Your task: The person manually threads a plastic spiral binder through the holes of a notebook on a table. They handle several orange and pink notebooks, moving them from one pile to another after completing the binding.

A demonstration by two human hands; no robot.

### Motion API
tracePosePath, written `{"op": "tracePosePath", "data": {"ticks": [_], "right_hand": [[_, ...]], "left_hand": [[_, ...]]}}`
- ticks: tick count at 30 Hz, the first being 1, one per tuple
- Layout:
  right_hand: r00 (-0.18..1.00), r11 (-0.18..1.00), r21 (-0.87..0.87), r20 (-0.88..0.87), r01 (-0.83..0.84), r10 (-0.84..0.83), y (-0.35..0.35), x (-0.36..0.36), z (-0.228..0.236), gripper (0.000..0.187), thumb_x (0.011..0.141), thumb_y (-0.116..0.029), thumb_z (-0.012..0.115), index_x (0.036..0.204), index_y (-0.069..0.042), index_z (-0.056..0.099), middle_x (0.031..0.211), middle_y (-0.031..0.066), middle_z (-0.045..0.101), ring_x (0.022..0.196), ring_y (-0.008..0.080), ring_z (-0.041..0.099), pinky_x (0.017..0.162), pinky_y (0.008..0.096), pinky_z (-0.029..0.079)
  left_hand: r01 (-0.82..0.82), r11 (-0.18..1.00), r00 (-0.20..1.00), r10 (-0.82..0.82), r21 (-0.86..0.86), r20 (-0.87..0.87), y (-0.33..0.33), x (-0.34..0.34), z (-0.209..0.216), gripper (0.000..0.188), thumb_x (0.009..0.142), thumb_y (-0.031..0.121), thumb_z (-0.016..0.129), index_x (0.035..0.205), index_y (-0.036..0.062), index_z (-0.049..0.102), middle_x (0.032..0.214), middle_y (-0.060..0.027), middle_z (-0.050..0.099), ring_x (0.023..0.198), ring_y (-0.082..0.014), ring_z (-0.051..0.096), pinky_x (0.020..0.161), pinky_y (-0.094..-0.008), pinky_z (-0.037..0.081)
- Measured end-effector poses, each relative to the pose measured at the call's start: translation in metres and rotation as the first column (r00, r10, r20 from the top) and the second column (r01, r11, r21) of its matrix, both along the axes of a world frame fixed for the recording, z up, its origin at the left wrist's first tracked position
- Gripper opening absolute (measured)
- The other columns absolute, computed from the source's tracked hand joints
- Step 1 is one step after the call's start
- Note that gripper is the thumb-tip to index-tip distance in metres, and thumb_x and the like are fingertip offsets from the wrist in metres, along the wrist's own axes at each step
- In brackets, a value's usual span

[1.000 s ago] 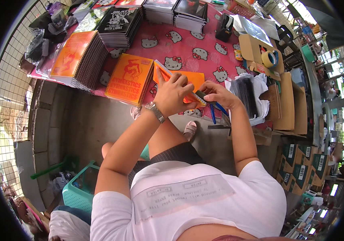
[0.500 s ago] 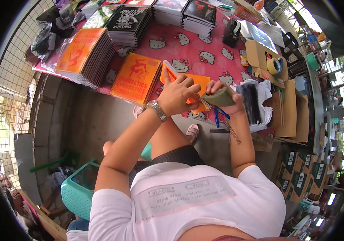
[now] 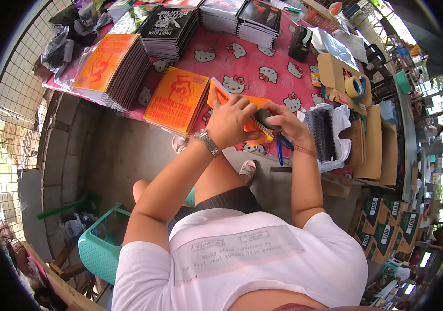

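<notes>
An orange notebook (image 3: 258,101) lies at the near edge of the table, its spiral-bound side turned towards my right hand. My left hand (image 3: 231,120) is over it, index finger stretched along the cover and thumb by the bound edge, gripping it down. In my right hand (image 3: 287,123) is a dark olive-green rounded object (image 3: 267,119), held against that edge; its kind is unclear, as fingers cover part. A thin brownish coil end (image 3: 304,150) lies across my right wrist. Blue handles (image 3: 280,150), seemingly of a hand tool, show below that hand.
Left of my hands lies another orange notebook (image 3: 178,98), then a tall orange stack (image 3: 111,70). Black-covered notebooks (image 3: 168,31) stand behind. At right are a tape dispenser (image 3: 300,44), a tape roll (image 3: 354,87), dark binding coils (image 3: 321,135) and an open cardboard box (image 3: 369,142).
My right hand has turned over and moved left with the green object, onto the notebook's bound edge. The dangling coil end has swung up against my wrist. My left hand stays in place.
</notes>
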State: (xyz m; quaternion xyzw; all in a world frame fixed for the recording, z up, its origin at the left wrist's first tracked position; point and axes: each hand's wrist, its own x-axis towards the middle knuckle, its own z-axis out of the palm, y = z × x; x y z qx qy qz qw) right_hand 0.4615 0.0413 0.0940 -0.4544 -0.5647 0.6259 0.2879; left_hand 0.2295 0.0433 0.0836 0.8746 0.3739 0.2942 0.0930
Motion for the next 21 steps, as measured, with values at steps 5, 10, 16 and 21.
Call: {"op": "tracePosePath", "data": {"ticks": [5,10,16,21], "right_hand": [[0.774,0.995,0.088,-0.626,-0.051,0.095,0.007,-0.015,0.006,0.054,0.075,-0.041,0.068,0.112,-0.001,0.064,0.108,0.0060,0.060,0.102,0.0163,0.058,0.094,0.0300,0.044],[0.972,0.973,0.192,-0.175,-0.125,0.159,0.019,-0.023,0.005,0.065,0.072,-0.051,0.069,0.111,0.000,0.065,0.111,0.0086,0.058,0.105,0.0180,0.057,0.097,0.0308,0.042],[0.979,0.977,0.136,-0.105,-0.163,0.178,0.025,-0.022,0.000,0.059,0.071,-0.046,0.066,0.109,0.000,0.065,0.112,0.0089,0.057,0.107,0.0182,0.057,0.097,0.0307,0.042],[0.976,0.982,0.140,0.193,-0.128,0.100,0.026,-0.032,0.003,0.056,0.074,-0.046,0.070,0.106,0.000,0.065,0.110,0.0074,0.056,0.104,0.0176,0.058,0.095,0.0313,0.045]], "left_hand": [[-0.069,0.997,0.997,0.068,-0.017,-0.037,0.034,-0.034,0.001,0.054,0.066,0.057,0.082,0.099,0.0169,0.065,0.108,-0.0021,0.058,0.118,-0.0274,0.050,0.106,-0.0729,0.027],[-0.011,0.996,0.998,0.006,0.091,0.055,0.031,-0.034,-0.008,0.045,0.067,0.049,0.085,0.089,0.0149,0.065,0.101,-0.0035,0.056,0.111,-0.0293,0.051,0.103,-0.0587,0.034],[-0.015,0.995,0.998,0.009,0.096,0.066,0.022,-0.037,-0.004,0.047,0.064,0.048,0.087,0.087,0.0145,0.064,0.097,-0.0035,0.055,0.105,-0.0288,0.051,0.092,-0.0491,0.040],[-0.070,0.992,0.991,0.056,0.109,0.120,0.014,-0.043,-0.008,0.044,0.064,0.044,0.087,0.087,0.0145,0.062,0.094,-0.0033,0.054,0.101,-0.0282,0.051,0.089,-0.0482,0.040]]}}
